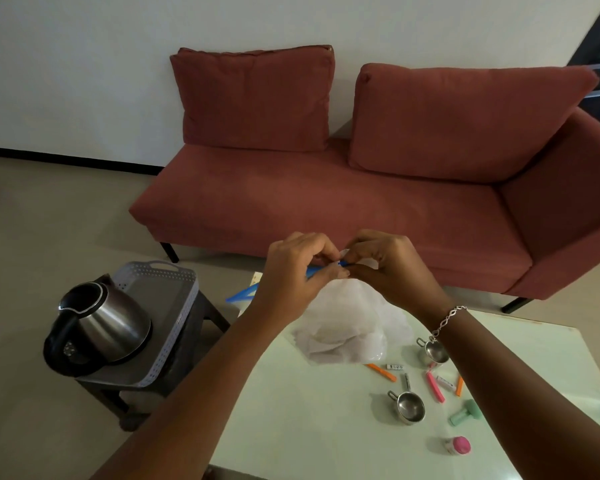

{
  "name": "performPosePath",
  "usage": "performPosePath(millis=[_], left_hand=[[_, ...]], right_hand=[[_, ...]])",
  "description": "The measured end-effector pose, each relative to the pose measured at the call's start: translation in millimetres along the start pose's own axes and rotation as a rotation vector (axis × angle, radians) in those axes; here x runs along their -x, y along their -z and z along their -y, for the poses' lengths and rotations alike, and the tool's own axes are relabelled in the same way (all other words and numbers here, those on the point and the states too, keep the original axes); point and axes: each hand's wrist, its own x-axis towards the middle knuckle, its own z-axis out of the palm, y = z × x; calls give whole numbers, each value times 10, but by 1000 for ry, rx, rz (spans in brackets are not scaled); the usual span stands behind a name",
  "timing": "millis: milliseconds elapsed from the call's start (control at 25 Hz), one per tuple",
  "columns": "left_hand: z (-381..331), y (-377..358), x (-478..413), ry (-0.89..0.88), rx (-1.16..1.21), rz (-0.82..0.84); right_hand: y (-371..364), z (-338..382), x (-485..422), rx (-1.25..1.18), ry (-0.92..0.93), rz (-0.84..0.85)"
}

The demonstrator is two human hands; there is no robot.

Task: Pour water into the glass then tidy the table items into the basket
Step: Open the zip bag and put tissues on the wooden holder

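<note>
Both hands are raised above the far edge of the pale table (326,427). My left hand (291,268) and my right hand (388,265) pinch the blue zip strip (314,270) of a clear plastic bag (347,327) that hangs down onto the table. A steel kettle (97,327) with a black handle stands on a grey basket tray (167,299) at the left. Two small steel cups (409,407) (433,351) sit on the table among small items. No glass is visible.
Orange and pink clips (435,386), a green stamp-like piece (465,414) and a pink-capped item (459,445) lie at the right of the table. The tray rests on a dark stool (201,327). A red sofa (326,202) stands beyond the table.
</note>
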Motion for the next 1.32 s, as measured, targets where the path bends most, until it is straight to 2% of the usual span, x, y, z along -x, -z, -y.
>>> performPosePath(millis=[360, 560, 720, 880, 960, 1120, 1320], left_hand=[[96, 29, 45, 3, -54, 0], [266, 89, 69, 12, -73, 18], [315, 110, 80, -15, -60, 76], [503, 161, 166, 39, -59, 135], [660, 136, 298, 106, -65, 212], [1001, -47, 687, 284, -121, 486], [1460, -342, 1100, 491, -78, 798]], right_hand=[[-108, 50, -16, 42, 3, -51], [-93, 38, -51, 6, -70, -70], [-126, 45, -76, 1, -78, -39], [-176, 21, -80, 15, -107, 67], [-215, -26, -74, 7, -134, 47], [-342, -113, -94, 41, -169, -10], [-524, -204, -97, 34, -188, -16]])
